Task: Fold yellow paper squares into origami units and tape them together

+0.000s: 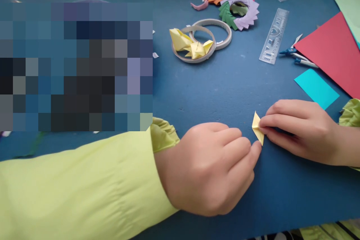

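Folded yellow paper (255,124), pinched by the right hand (306,129).
Right side hidden; near and far tips pointed. The left hand (208,168) curls beside it, grip unclear.

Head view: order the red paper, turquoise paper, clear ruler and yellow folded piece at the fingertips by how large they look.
1. Red paper, partly out of frame
2. Turquoise paper and clear ruler: too alike in area to rank
3. Yellow folded piece
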Demonstrator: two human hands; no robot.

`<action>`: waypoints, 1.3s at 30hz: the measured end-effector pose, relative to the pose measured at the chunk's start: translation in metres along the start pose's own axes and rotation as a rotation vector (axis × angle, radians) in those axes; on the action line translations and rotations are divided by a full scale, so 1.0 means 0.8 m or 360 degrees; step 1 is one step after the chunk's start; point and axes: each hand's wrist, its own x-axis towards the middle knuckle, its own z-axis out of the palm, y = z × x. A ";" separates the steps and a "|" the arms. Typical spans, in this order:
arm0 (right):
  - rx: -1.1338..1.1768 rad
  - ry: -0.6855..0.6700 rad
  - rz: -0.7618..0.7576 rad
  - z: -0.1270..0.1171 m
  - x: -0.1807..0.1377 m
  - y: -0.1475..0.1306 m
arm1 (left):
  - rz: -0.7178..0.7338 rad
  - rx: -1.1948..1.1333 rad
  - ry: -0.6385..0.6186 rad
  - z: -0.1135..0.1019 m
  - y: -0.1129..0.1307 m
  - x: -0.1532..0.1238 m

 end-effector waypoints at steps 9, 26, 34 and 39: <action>-0.0065 0.0011 -0.0025 -0.002 0.001 -0.001 | -0.0049 -0.0033 0.0011 0.002 0.001 0.000; -0.0327 -0.0016 -0.0072 -0.003 -0.001 -0.002 | -0.0683 -0.0067 0.0137 0.014 -0.002 0.012; -0.0391 -0.0034 -0.0117 -0.009 0.001 -0.004 | -0.0668 0.0004 0.0085 0.017 -0.003 0.014; -0.0435 -0.0072 -0.0272 -0.014 0.002 -0.004 | -0.0689 -0.0005 0.0102 0.017 -0.001 0.014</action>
